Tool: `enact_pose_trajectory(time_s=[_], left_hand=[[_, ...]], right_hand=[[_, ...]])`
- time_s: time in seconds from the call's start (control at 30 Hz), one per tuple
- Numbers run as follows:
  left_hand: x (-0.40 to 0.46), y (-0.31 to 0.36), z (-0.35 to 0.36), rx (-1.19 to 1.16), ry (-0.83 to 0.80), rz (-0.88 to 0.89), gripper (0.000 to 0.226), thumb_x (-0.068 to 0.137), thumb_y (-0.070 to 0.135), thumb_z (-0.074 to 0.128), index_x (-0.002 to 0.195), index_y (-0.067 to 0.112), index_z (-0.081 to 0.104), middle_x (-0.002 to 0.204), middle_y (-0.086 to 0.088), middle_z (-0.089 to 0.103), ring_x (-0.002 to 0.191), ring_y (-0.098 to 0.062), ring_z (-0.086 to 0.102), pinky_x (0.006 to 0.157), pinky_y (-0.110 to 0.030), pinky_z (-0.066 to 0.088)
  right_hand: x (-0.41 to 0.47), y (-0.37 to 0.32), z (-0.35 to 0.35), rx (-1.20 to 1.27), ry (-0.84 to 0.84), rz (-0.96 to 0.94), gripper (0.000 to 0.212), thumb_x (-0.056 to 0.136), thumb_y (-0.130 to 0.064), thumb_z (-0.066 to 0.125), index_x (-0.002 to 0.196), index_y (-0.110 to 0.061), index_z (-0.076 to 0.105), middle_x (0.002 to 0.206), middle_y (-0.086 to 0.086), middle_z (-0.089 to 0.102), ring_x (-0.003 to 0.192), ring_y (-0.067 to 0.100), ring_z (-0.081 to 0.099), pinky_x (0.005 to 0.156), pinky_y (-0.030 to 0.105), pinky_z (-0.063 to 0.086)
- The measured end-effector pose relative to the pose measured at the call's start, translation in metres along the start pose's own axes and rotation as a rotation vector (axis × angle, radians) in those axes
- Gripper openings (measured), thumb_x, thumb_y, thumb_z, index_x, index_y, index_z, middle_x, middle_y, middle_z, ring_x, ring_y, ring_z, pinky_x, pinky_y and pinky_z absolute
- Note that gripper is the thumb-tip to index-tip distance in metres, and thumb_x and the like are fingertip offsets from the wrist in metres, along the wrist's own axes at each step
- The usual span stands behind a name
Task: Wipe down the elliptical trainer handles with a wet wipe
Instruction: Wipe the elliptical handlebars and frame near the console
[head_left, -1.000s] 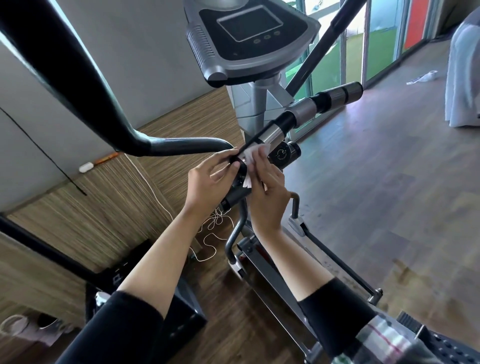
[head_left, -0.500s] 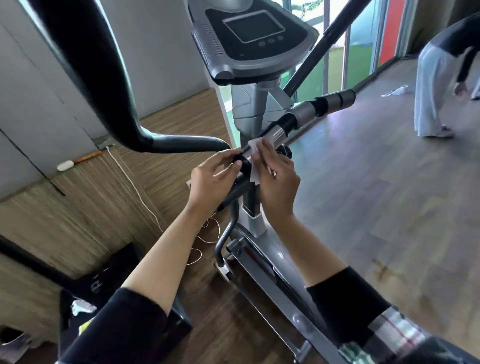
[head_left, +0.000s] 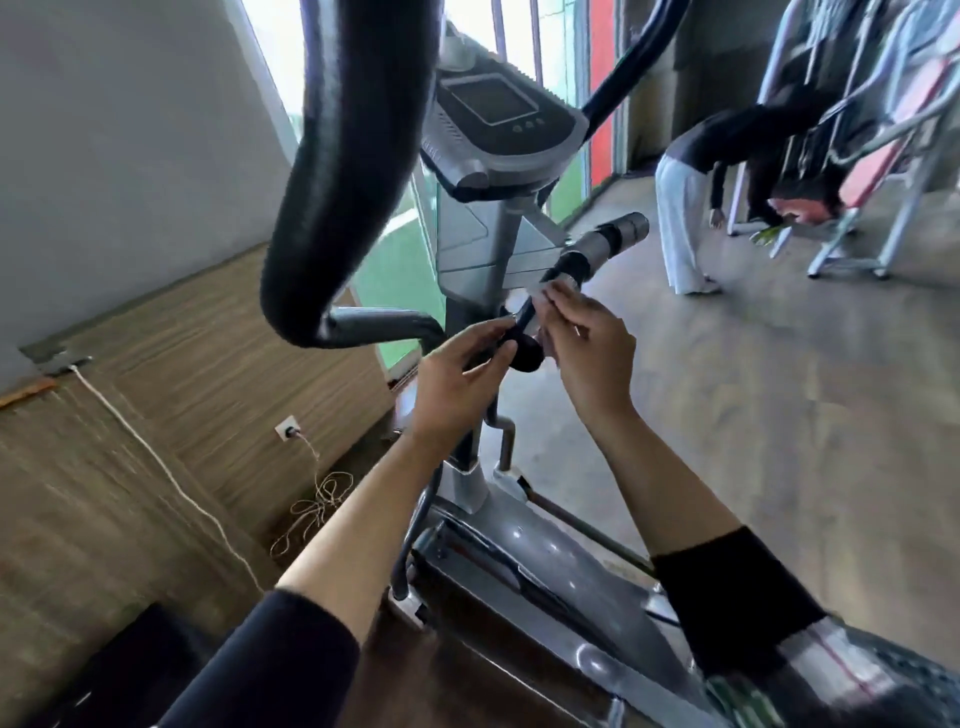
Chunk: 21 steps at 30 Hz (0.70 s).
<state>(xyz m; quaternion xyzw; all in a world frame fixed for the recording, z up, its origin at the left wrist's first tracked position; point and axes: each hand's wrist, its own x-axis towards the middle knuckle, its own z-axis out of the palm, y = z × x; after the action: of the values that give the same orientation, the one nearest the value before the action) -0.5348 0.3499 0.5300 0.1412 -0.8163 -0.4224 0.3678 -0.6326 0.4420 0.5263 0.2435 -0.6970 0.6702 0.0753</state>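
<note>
Wet wipe (head_left: 540, 292) pressed against short fixed handle (head_left: 582, 260) just below console (head_left: 498, 130), pinched by right hand (head_left: 592, 353). Since a second ago wipe slid a little up bar toward silver sensor section. Left hand (head_left: 457, 379), fingers curled round black lower end of same handle, steadies it as before. View swung right; person now bending beyond console. Judgement: wiping mid-stroke, far grip end unwiped, long swing handle (head_left: 332, 208) left of console also pending.

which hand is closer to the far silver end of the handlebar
Right. The right hand holds the wet wipe on the handlebar, just below its silver end. The left hand sits lower, at the black knob.
</note>
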Motion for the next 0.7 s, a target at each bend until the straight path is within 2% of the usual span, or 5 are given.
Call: enact_pose_trajectory(time_s=[0.13, 0.27, 0.37, 0.5, 0.7], left_hand=[[0.002, -0.006, -0.003, -0.023, -0.038, 0.014, 0.025, 0.092, 0.016, 0.065, 0.117, 0.017, 0.069, 0.102, 0.010, 0.070, 0.084, 0.016, 0.062, 0.080, -0.003, 0.046], [0.005, -0.014, -0.005, -0.119, -0.063, 0.029, 0.024, 0.092, 0.014, 0.065, 0.115, 0.014, 0.070, 0.109, 0.003, 0.072, 0.096, 0.000, 0.067, 0.090, -0.017, 0.051], [0.006, -0.017, -0.006, -0.150, -0.075, 0.043, 0.023, 0.091, 0.013, 0.065, 0.114, 0.015, 0.070, 0.109, 0.003, 0.072, 0.094, 0.003, 0.067, 0.089, -0.012, 0.049], [0.007, -0.018, -0.006, -0.189, -0.072, 0.047, 0.022, 0.090, 0.012, 0.066, 0.112, 0.014, 0.071, 0.106, 0.006, 0.072, 0.089, 0.012, 0.064, 0.083, -0.003, 0.044], [0.009, -0.022, -0.006, -0.229, -0.087, 0.049, 0.023, 0.090, 0.013, 0.067, 0.113, 0.015, 0.071, 0.102, 0.011, 0.071, 0.090, 0.011, 0.065, 0.085, -0.006, 0.045]], right_hand=[[-0.012, -0.013, -0.001, -0.068, 0.005, 0.049, 0.025, 0.092, -0.036, 0.059, 0.113, -0.026, 0.069, 0.112, 0.000, 0.070, 0.098, 0.008, 0.063, 0.092, 0.022, 0.046], [-0.034, -0.016, -0.001, -0.067, 0.073, 0.107, 0.024, 0.093, -0.033, 0.059, 0.113, -0.026, 0.069, 0.113, -0.008, 0.069, 0.090, -0.009, 0.054, 0.074, -0.001, 0.036], [-0.029, -0.025, 0.002, -0.078, 0.091, 0.130, 0.023, 0.092, -0.031, 0.060, 0.111, -0.024, 0.070, 0.107, -0.005, 0.071, 0.082, -0.010, 0.050, 0.073, 0.001, 0.036], [-0.022, -0.035, 0.003, -0.091, 0.072, 0.171, 0.024, 0.091, -0.033, 0.061, 0.112, -0.025, 0.069, 0.089, 0.004, 0.074, 0.060, -0.003, 0.051, 0.060, 0.001, 0.037], [-0.048, -0.029, 0.004, -0.124, 0.097, 0.147, 0.024, 0.090, -0.035, 0.061, 0.113, -0.029, 0.068, 0.078, -0.011, 0.068, 0.069, -0.002, 0.057, 0.059, 0.001, 0.038]])
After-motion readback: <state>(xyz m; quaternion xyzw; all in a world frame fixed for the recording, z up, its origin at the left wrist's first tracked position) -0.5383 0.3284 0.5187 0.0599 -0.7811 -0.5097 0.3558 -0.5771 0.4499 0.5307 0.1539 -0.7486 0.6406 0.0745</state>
